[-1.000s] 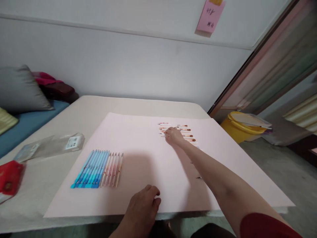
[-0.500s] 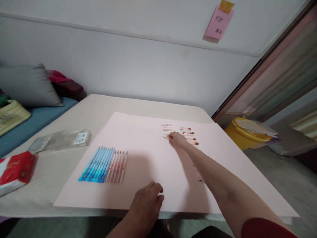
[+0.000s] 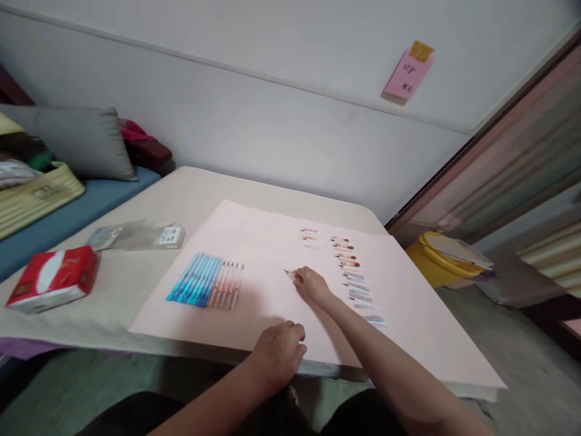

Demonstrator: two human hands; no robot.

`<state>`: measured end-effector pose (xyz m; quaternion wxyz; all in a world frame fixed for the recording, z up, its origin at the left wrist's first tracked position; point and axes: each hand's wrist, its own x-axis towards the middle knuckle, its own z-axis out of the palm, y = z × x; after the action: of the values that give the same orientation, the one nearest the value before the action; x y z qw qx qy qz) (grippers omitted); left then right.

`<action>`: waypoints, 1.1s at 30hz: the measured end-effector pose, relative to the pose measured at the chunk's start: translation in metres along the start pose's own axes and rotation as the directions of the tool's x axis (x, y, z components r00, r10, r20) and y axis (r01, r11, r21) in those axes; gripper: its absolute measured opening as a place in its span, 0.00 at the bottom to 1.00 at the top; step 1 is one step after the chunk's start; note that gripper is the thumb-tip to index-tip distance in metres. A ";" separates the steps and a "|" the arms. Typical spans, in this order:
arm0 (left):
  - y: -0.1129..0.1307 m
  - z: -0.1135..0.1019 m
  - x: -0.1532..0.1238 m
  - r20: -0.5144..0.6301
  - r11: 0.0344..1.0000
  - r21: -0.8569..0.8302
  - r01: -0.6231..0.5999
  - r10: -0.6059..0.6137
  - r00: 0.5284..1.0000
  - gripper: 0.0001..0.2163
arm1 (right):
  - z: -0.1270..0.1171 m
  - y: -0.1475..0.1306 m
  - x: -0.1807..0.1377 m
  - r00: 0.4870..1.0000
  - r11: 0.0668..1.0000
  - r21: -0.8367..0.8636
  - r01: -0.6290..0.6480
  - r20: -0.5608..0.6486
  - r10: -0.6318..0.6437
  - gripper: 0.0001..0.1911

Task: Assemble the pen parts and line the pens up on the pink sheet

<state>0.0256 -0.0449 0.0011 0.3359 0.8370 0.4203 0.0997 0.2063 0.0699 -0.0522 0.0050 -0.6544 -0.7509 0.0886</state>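
My right hand is closed around a pale pen, its dark tip pointing left, over the middle of a pink sheet. My left hand rests at the sheet's front edge, fingers loosely bent, a gap at the thumb and nothing held. To the left lie blue pens in a tight row, with several pinkish pens beside them. On the right, a column holds pens with brown patterns and pale bluish pens. Two pinkish pens lie farther back.
A red tissue pack and a clear plastic wrapper lie on the table's left side. Beyond are a grey cushion and a yellow basket. A yellow bin stands right; the wall closes off the back.
My right hand has lifted a pen from the far group and drawn it nearer, toward the middle of the sheet. The camera view has turned slightly; my left hand stays near the front edge.
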 end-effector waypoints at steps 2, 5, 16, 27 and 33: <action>0.002 0.000 -0.003 0.012 1.000 0.015 -0.015 0.015 1.000 0.11 | 0.004 -0.011 -0.013 1.000 1.000 0.011 0.010 -0.001 -0.010 0.09; 0.001 0.001 -0.006 0.016 0.999 0.037 -0.035 0.035 0.999 0.11 | 0.008 -0.024 -0.031 1.000 0.999 0.029 0.013 0.000 -0.013 0.09; -0.017 0.016 -0.007 0.010 0.995 0.051 0.081 -0.082 0.997 0.13 | 0.001 -0.008 -0.043 0.995 0.995 0.055 -0.086 0.047 0.083 0.12; -0.018 0.012 0.008 0.001 0.946 -0.272 0.177 -0.183 0.983 0.10 | 0.004 0.000 -0.029 0.986 0.989 -0.009 -0.146 0.080 0.146 0.13; -0.021 0.022 0.014 0.136 0.593 -0.734 0.331 -0.349 0.927 0.09 | -0.009 0.001 -0.034 0.981 0.981 -0.038 -0.188 0.048 0.190 0.14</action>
<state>0.0303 -0.0357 -0.0307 0.6564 0.5283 0.4974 0.2063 0.2135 0.0373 -0.0402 -0.0338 -0.7202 -0.6867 0.0930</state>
